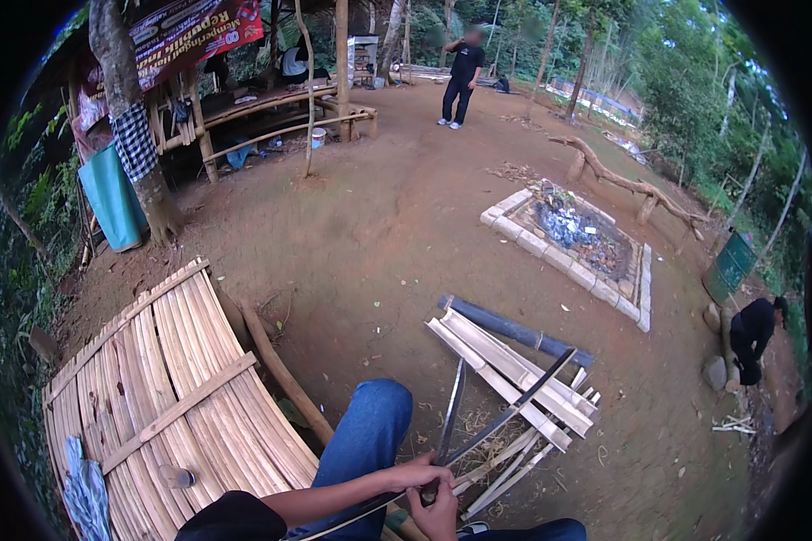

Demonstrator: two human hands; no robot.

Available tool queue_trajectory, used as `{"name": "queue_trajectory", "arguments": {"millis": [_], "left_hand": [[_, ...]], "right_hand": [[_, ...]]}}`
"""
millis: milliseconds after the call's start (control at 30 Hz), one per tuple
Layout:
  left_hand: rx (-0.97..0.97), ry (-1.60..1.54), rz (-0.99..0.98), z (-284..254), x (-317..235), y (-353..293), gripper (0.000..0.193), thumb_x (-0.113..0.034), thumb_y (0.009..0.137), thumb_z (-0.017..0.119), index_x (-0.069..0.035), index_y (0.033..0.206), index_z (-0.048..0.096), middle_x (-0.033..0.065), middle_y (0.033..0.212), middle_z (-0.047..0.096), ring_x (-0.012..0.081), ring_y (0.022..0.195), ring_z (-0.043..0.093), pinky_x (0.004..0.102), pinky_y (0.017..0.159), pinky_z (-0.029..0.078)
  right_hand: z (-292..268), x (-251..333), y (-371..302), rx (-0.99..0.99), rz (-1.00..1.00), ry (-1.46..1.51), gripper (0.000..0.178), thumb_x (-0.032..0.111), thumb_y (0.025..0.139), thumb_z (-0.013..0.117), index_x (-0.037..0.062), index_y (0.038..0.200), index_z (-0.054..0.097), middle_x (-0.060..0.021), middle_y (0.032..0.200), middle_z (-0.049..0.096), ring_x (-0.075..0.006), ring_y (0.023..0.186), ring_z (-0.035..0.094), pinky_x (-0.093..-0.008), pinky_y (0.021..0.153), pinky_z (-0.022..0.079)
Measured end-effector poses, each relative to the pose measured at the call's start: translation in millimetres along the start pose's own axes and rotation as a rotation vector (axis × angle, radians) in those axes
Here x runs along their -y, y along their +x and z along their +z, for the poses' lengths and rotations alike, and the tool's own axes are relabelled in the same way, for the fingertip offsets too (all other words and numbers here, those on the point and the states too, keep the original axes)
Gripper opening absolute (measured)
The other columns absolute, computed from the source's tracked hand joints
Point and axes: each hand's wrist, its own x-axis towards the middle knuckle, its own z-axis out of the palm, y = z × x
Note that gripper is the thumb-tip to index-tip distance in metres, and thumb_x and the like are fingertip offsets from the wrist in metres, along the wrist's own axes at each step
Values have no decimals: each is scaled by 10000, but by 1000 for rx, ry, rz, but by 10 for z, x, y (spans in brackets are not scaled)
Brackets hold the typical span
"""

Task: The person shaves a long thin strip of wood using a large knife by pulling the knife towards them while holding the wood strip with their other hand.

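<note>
My left hand is closed on a long, thin bamboo strip that runs diagonally from beside my lap toward the split bamboo. Just below it, my right hand is wrapped around the dark handle of a large knife, its blade pointing away from me. The two hands nearly touch, and the strip crosses the knife near the handle; the exact contact is hidden by my fingers. Beyond them on the ground lie split bamboo halves, a dark bamboo pole and several thin pieces.
At left stands a bamboo-slat platform with a glass and a crumpled cloth on it. A brick-edged fire pit lies ahead. One person stands far off; another person bends near a green drum.
</note>
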Motion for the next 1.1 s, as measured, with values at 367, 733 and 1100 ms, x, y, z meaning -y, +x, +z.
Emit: {"name": "queue_trajectory", "arguments": {"millis": [367,733,1100], "left_hand": [[41,-534,-289,-24,210,-14,293,-117,811,421,79,992,543,108,663,557,230,572,618,356,636,545],[39,-458,-211,42,214,13,257,-148,817,424,23,682,560,120,612,566,225,531,621,341,603,517],[27,-413,-213,14,182,-38,218,-153,798,447,18,725,562,116,625,568,220,525,620,327,586,516]], "right_hand": [[-1559,193,-1423,-589,390,-20,598,199,878,663,-37,1360,400,-186,1265,537,-253,1151,524,-365,1004,392],[-1429,331,-1171,-625,445,-146,613,190,864,677,-45,1353,392,-189,1253,537,-259,1149,526,-363,999,399],[-1396,317,-1057,-602,430,-154,629,181,850,692,-52,1347,385,-191,1242,537,-264,1147,527,-362,995,406]]}}
